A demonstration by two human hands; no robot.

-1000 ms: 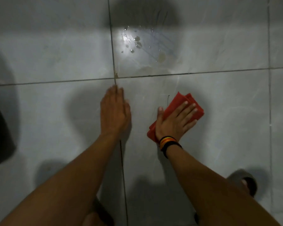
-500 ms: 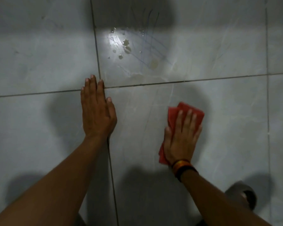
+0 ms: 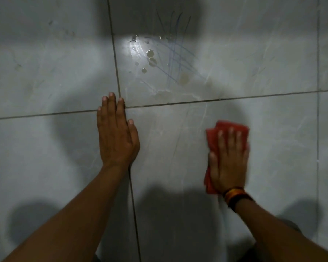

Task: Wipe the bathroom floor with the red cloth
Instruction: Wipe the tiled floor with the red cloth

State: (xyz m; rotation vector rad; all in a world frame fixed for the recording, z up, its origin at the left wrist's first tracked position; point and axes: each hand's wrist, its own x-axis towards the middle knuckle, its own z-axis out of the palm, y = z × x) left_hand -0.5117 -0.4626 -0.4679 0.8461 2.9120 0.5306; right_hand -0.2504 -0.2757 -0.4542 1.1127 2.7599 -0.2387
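The grey tiled bathroom floor (image 3: 178,148) fills the view. My right hand (image 3: 228,163) lies flat on a folded red cloth (image 3: 212,138), pressing it onto the tile at the right; the cloth shows above my fingertips and along the thumb side. A dark and orange wristband sits on that wrist. My left hand (image 3: 116,133) rests palm down on the floor near the crossing of the grout lines, fingers together, holding nothing.
Brownish droplets and wet smears (image 3: 150,59) lie under a bright reflection on the far tile, beside thin blue scribble lines (image 3: 176,59). Dark grout lines (image 3: 216,99) cross the floor. Shadows cover the lower corners.
My right hand has slid the red cloth to the right and towards me, its fingers turning to point straight ahead. My left hand has stayed planted on the floor while the view shifted.
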